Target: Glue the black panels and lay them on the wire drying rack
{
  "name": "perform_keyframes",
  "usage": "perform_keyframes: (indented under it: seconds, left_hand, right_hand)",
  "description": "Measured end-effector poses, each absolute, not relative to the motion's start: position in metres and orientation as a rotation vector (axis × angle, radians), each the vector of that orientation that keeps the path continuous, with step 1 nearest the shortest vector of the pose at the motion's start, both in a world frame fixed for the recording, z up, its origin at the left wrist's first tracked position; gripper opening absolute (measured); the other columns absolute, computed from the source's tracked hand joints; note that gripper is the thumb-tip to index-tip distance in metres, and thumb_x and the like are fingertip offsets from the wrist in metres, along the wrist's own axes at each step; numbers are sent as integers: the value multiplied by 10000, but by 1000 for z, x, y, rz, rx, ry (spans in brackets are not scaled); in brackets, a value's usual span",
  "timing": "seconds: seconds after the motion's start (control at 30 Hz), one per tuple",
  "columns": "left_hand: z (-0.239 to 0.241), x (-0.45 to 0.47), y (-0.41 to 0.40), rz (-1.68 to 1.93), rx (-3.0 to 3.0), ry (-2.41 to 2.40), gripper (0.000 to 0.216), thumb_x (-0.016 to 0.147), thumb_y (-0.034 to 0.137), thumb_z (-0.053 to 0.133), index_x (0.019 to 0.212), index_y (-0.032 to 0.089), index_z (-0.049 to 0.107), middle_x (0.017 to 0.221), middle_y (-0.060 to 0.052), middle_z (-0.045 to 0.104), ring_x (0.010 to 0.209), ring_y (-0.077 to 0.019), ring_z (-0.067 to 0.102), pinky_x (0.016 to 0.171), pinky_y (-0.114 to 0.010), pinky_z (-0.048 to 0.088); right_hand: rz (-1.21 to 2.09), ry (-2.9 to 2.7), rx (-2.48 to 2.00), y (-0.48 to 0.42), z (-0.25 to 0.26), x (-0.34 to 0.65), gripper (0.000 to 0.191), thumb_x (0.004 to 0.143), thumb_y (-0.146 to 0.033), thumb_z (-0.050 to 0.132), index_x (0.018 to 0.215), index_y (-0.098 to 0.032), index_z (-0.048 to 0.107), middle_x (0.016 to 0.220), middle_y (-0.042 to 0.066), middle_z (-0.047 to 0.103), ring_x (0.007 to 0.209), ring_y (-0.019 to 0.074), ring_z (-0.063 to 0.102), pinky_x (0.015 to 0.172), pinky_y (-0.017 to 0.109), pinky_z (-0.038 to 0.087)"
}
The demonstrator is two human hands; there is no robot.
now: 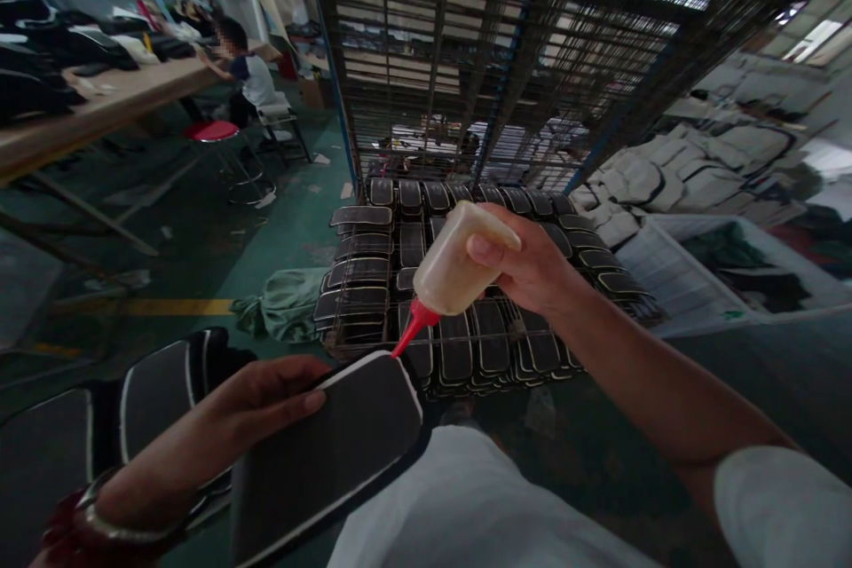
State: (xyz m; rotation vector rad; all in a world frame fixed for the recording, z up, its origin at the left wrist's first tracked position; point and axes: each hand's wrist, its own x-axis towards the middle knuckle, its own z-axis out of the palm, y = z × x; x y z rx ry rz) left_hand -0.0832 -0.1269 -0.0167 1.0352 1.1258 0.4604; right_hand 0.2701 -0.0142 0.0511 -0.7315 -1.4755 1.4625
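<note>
My right hand [516, 257] grips a cloudy squeeze bottle [447, 262], tipped downward. Its red nozzle [414, 326] points at the far edge of a dark, rounded flat panel [333, 453], the tip at or just above a white line there. That white line runs round the panel's border. Holding the panel by its left edge, my left hand [266, 404] has its thumb on top and its other fingers mostly hidden. Similar dark panels with pale edges [156, 399] lie to the left, beside my left forearm.
Ahead, a wire rack [426, 62] rises behind rows of similar panels [489, 342]. Green cloth [283, 306] lies left of them. A white bin [706, 284] and stacked pale pieces [685, 169] are at right. At far left, a person [253, 75] sits by a long table [133, 93] near a red stool [211, 131].
</note>
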Motion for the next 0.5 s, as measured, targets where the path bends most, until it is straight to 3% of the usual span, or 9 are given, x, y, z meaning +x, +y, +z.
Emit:
perform_keyframes:
  seconds: [0.23, 0.4, 0.5]
  left_hand:
    - [-17, -70, -115, 465, 1092, 1137, 367, 871, 563, 892, 1014, 225, 873, 944, -36, 883, 833, -229, 794, 731, -293, 613]
    - [-21, -64, -110, 482, 1133, 1160, 345, 871, 540, 875, 985, 214, 862, 913, -41, 878, 833, -242, 799, 728, -307, 617]
    - [-20, -61, -110, 479, 1161, 1175, 337, 871, 529, 860, 974, 208, 856, 904, -45, 878, 800, -244, 796, 719, -316, 619]
  right_hand:
    - [1337, -1710, -755, -16, 69, 268, 562, 841, -555, 984, 1221, -235, 721, 1007, 14, 725, 808, 177, 651, 634, 262, 554]
    - [1289, -1839, -773, -21, 84, 261, 557, 878, -551, 960, 1242, -241, 675, 995, 0, 704, 809, 174, 658, 632, 263, 544]
    - [1220, -1908, -748, -23, 92, 256, 552, 875, -534, 966, 1231, -229, 676, 1011, 1, 702, 870, 184, 678, 732, 294, 570]
